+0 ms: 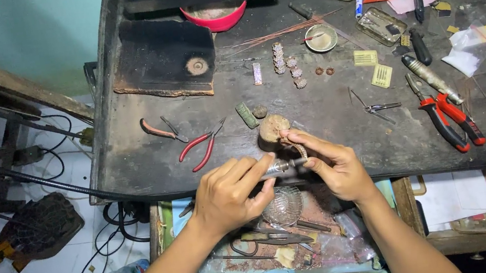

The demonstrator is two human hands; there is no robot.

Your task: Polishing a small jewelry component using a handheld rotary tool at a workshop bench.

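Left hand (229,192) pinches a small metal tool (279,167) while right hand (332,165) pinches a curved bracelet piece (296,146) against the wooden peg (273,127) at the bench (132,158) edge, probably for steady support.

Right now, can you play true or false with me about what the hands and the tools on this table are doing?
1. The left hand holds a slim metal tool. True.
2. The right hand lies flat on the table, touching nothing. False: its fingers pinch a small curved piece at the tool's tip.
3. Red-handled pliers lie on the dark table, left of the hands. True.
4. The pink bowl sits in the open drawer. False: it stands at the table's far edge.
5. A small glass dish sits below the hands. True.
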